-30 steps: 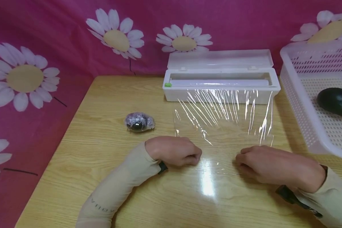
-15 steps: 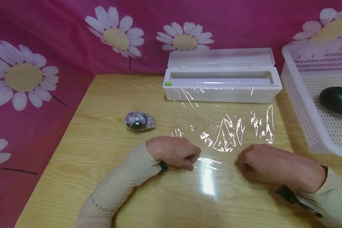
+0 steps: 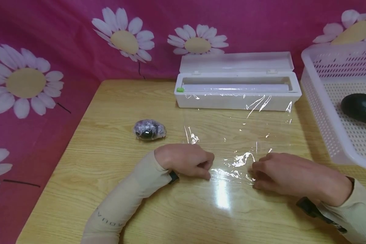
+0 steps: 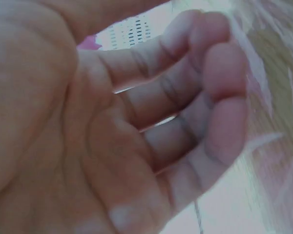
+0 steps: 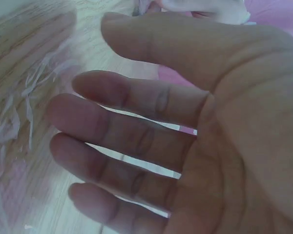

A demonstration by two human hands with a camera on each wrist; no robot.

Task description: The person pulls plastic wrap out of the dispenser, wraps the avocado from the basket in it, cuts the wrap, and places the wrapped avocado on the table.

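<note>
A sheet of clear cling film (image 3: 239,159) stretches from the white dispenser box (image 3: 238,101) toward me and lies over the table, loose and wrinkled. My left hand (image 3: 184,161) is at the film's near left part, thumb apart from the bent fingers. In the left wrist view, the left fingers (image 4: 224,73) curl loosely with a bare palm. At the near right part of the film is my right hand (image 3: 289,174). The right wrist view shows its thumb and fingers (image 5: 83,117) spread apart, nothing between them.
Left of the film lies a dark, roundish item wrapped in film (image 3: 149,129). A white perforated basket (image 3: 323,128) at the right holds a dark green, avocado-like fruit (image 3: 361,108). The box lid (image 3: 236,62) stands raised. A pink daisy-print cloth (image 3: 73,27) hangs behind the wooden table (image 3: 94,142).
The film was taut with long straight creases one second ago; it has since gone slack. My fingers have loosened from its near edge, and both hands have stayed nearly in place.
</note>
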